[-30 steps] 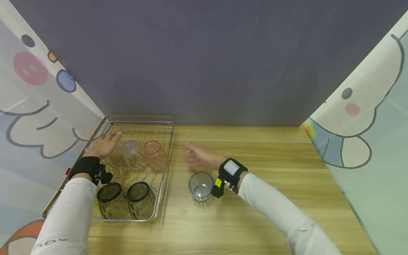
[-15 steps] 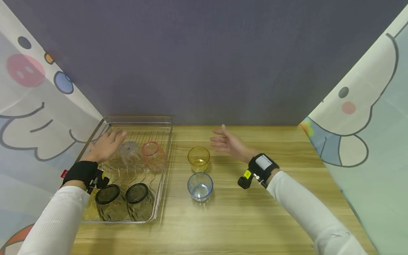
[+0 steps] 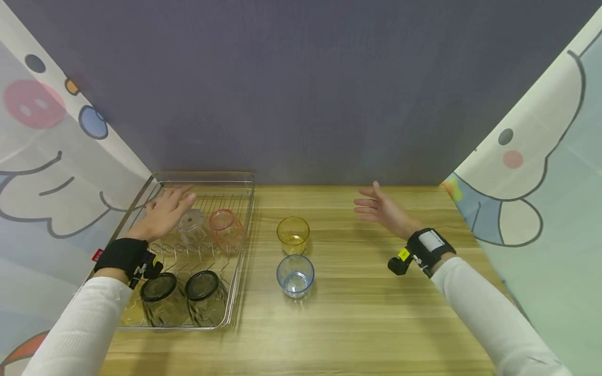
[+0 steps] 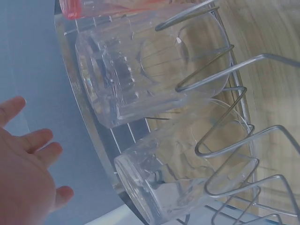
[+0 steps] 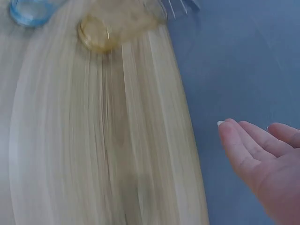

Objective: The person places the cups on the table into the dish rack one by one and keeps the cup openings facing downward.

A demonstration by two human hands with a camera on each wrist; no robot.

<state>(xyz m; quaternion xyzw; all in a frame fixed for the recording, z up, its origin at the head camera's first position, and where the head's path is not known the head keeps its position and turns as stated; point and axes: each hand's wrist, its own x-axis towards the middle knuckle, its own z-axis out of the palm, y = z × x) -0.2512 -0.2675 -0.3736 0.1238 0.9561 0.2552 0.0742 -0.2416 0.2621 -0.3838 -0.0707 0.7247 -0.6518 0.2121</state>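
My left hand (image 3: 164, 213) is held over the back left of a wire drying rack (image 3: 235, 313), fingers loosely spread and holding nothing. Beneath and beside it are upside-down clear glasses; one clear glass (image 4: 154, 65) and another clear glass (image 4: 183, 164) lean on the wires in the left wrist view. A pink-rimmed glass (image 3: 227, 230) stands to their right. My right hand (image 3: 383, 211), fingers extended, hovers above the right of the table with nothing in it. To its left, a yellow glass (image 3: 293, 235) and a blue-rimmed glass (image 3: 295, 275) stand upright on the wood.
Two dark glasses, the left dark glass (image 3: 162, 297) and the right dark glass (image 3: 207, 297), sit upside down at the rack's front. A yellowish glass (image 3: 132, 312) is partly hidden by the left arm. A grey wall (image 3: 301, 94) closes the back of the wooden table (image 3: 352, 324).
My right hand has let go of the yellow glass, which now stands behind the blue-rimmed one, and moved away to the right. The left hand has shifted slightly right over the rack.
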